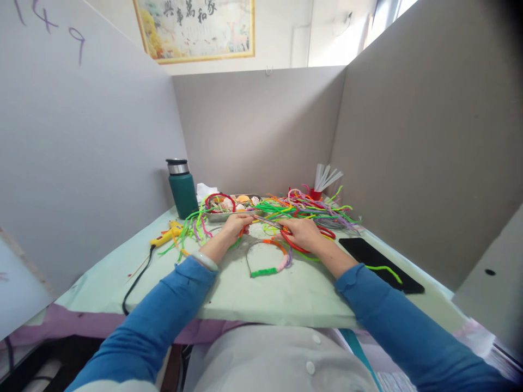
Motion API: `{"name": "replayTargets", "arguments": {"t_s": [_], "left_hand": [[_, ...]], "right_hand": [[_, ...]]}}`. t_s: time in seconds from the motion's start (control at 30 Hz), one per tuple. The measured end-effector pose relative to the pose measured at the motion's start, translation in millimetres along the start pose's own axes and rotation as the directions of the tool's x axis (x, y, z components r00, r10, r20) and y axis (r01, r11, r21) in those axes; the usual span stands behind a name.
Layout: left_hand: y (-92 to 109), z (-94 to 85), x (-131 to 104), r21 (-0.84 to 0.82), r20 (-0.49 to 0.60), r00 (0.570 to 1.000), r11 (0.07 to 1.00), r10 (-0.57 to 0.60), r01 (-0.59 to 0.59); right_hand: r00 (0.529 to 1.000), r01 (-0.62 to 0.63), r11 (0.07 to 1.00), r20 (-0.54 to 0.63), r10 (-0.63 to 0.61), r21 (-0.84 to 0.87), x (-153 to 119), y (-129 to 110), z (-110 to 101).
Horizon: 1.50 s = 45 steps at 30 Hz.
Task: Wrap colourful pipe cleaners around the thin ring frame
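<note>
Red-handled scissors are in my right hand, their blades pointing left toward my other hand. My left hand is closed with its fingertips pinched by the blade tips; a short orange pipe cleaner shows below the fingers. Whether the blades touch it, I cannot tell. On the table just below and between both hands lies a thin headband, partly wrapped in green, pink and orange fuzzy sections, with a purple piece at its right side.
A heap of coloured pipe cleaners lies at the back, beside a metal tray of small pieces. At left stand a green bottle and a yellow glue gun with a black cord. White sticks fill a red cup; a black phone-like slab lies right.
</note>
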<state>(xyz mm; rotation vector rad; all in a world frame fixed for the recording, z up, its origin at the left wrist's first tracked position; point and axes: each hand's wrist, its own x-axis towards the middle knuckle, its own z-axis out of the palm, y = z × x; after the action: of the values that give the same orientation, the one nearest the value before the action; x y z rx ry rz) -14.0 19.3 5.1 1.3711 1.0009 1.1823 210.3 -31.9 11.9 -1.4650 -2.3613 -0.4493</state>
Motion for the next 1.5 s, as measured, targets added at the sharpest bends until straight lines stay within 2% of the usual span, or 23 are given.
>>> {"name": "replayTargets", "arguments": {"t_s": [0.27,0.43,0.73,0.97,1.23,1.5], "left_hand": [[-3,-2.9,4,0.032,0.029,0.998,0.998,0.050,-0.051],[-1,-1.3,2,0.024,0.021,0.999,0.999,0.035,-0.035],[5,3.5,-4,0.034,0.028,0.999,0.998,0.046,-0.047],[8,4.5,-8,0.149,-0.045,0.999,0.989,0.020,-0.013],[13,7.8,-12,0.124,-0.023,0.999,0.992,0.043,-0.040],[12,8.5,-13,0.099,-0.021,0.999,0.994,0.042,-0.039]], "right_hand": [[1.000,0.023,1.000,-0.017,-0.022,0.021,-1,1,1],[1.000,0.017,0.999,-0.020,-0.017,0.041,-1,0,2],[0.999,0.016,0.995,0.032,-0.020,0.097,-2,-2,0],[0.999,-0.003,0.999,0.041,0.001,0.045,-2,-4,-2],[1.000,-0.014,0.999,0.019,0.014,0.039,-1,-5,-1],[0.999,0.004,1.000,0.050,-0.006,0.031,1,-3,1]]}}
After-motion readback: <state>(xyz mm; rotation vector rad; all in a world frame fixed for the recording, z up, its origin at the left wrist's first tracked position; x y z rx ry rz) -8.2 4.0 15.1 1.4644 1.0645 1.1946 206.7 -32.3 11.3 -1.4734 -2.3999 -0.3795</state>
